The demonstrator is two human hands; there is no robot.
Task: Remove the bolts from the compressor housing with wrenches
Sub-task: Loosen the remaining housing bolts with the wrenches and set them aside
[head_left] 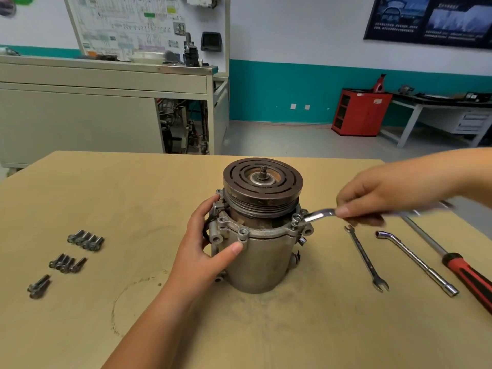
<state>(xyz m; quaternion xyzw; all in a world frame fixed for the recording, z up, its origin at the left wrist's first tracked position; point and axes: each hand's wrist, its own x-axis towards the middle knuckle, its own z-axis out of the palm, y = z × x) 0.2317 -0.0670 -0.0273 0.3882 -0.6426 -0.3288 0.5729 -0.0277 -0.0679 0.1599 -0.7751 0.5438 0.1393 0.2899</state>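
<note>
The grey compressor housing [262, 258] stands upright mid-table with its brown pulley [263, 182] on top. My left hand [206, 243] grips the housing's left side, thumb across the front. My right hand [383, 198] pinches a silver wrench [320, 214] whose end sits on a bolt [296, 219] at the right of the housing's flange. Another bolt [242, 232] shows on the flange's front. The wrench's far end is blurred behind my hand.
Three groups of removed bolts lie at the left: [86, 239], [68, 263], [39, 286]. To the right lie a combination wrench [366, 258], an L-shaped socket wrench [418, 265] and a red-handled driver [463, 270]. A cabinet and red tool cart [360, 111] stand beyond the table.
</note>
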